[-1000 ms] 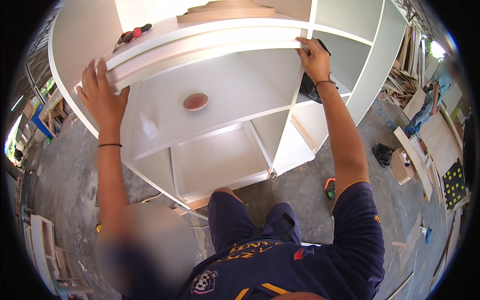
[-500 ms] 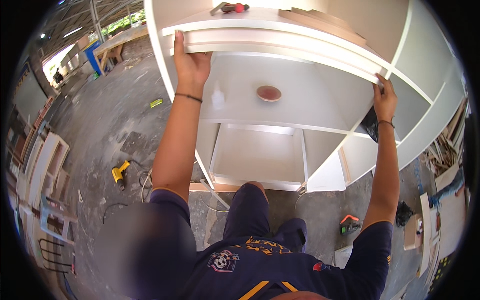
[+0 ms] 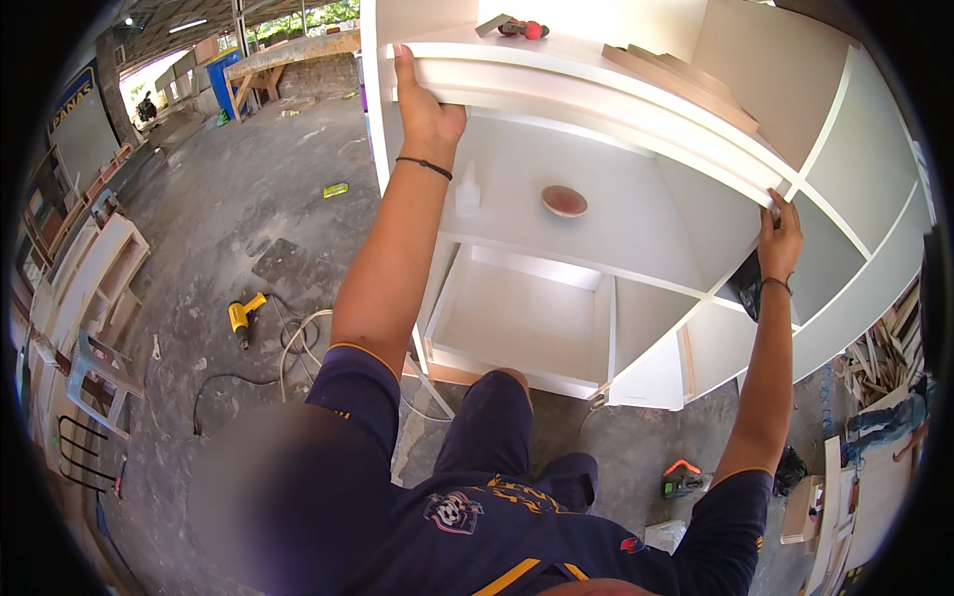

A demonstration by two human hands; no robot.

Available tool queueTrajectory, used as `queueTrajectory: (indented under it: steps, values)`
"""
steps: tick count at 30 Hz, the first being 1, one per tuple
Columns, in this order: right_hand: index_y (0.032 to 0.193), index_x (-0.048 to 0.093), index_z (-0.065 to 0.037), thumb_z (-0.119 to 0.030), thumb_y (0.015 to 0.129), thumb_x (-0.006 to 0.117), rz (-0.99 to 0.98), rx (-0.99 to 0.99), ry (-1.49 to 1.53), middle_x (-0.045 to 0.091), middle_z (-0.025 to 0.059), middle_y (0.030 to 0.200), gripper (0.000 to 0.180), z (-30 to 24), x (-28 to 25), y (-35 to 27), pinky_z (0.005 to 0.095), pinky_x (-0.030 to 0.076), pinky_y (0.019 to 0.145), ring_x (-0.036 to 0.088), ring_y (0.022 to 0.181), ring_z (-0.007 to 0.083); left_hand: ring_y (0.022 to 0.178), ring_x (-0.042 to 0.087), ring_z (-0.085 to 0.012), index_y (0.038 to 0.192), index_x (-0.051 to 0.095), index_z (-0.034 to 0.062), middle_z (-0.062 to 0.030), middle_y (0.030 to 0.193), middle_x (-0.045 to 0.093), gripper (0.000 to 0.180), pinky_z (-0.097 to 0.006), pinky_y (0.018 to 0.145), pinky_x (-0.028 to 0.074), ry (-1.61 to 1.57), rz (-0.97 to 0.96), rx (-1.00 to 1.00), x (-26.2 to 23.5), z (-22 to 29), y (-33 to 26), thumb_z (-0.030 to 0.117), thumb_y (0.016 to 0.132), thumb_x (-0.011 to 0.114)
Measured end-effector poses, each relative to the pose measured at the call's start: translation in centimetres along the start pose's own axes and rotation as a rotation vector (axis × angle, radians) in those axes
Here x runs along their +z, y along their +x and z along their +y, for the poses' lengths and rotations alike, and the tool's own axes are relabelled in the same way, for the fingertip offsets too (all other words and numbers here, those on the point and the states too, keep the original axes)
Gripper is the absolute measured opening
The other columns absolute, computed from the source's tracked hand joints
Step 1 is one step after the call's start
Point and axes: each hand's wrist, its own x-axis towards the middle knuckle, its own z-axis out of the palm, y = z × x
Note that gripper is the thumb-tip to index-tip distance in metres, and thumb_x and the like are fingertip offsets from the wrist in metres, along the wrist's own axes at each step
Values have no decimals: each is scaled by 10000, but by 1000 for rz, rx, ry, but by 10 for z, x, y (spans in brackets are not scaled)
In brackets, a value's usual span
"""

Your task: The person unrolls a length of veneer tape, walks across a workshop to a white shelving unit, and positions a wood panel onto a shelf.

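Note:
A long white panel (image 3: 596,104), like a drawer front, runs across a white open cabinet (image 3: 696,291) just under its upper shelf. My left hand (image 3: 429,114) grips the panel's left end, thumb up along the front and fingers mostly hidden beneath. At the panel's right end, my right hand (image 3: 781,238) has its fingers curled against the edge by the cabinet upright. On the shelf below stand a round brownish dish (image 3: 564,201) and a whitish translucent bottle (image 3: 467,194). Lower down is a white drawer box (image 3: 522,313).
Wood strips (image 3: 686,84) and a red-and-black hand tool (image 3: 522,28) lie on the upper shelf. A yellow corded power tool (image 3: 243,318) and a green tool with an orange handle (image 3: 682,482) are on the floor. Another person's legs (image 3: 889,417) show far right.
My view has turned, so the cabinet sits farther right and slightly lower. Both hands stay at the panel's ends, and the panel looks unmoved against the cabinet.

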Motion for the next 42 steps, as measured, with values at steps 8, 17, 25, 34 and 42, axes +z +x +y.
queueTrajectory:
  steps: [8, 17, 25, 34, 42]
  values:
    - [1058, 606, -166, -91, 757, 622, -10, -3, 20, 597, 150, 975, 310, 18, 3, 0, 383, 478, 751, 589, 863, 323, 1094, 485, -263, 1183, 453, 74, -80, 1195, 505, 493, -404, 961, 398, -40, -58, -84, -11, -3, 19, 406, 835, 564]
    - [1300, 379, -141, -159, 747, 673, 167, 62, 107, 606, 195, 924, 627, 5, 21, -10, 373, 477, 658, 588, 710, 342, 1174, 417, -291, 1256, 407, 74, -106, 1275, 448, 536, -460, 1005, 332, 157, 21, -23, 4, 6, 4, 429, 863, 490]
    - [1212, 461, -39, -242, 759, 668, 192, 204, 104, 629, 190, 879, 538, 15, 27, -11, 339, 490, 666, 629, 733, 316, 1159, 433, -285, 1259, 385, 85, -93, 1265, 441, 525, -457, 982, 371, 144, 26, -2, 6, 0, 1, 403, 861, 513]
    - [1081, 545, -9, -247, 756, 654, 98, 330, 237, 617, 217, 802, 417, 13, 23, -12, 375, 482, 670, 611, 728, 353, 1134, 462, -253, 1229, 422, 72, -87, 1246, 468, 514, -396, 978, 390, 107, 11, -19, 2, 2, 4, 414, 858, 519]
    - [1029, 567, -38, -210, 755, 666, 193, 305, 307, 629, 186, 840, 339, 10, 21, -10, 330, 478, 652, 621, 691, 279, 1130, 467, -265, 1229, 427, 66, -89, 1242, 476, 523, -428, 973, 393, 102, 37, -17, 3, -1, 4, 400, 843, 538]
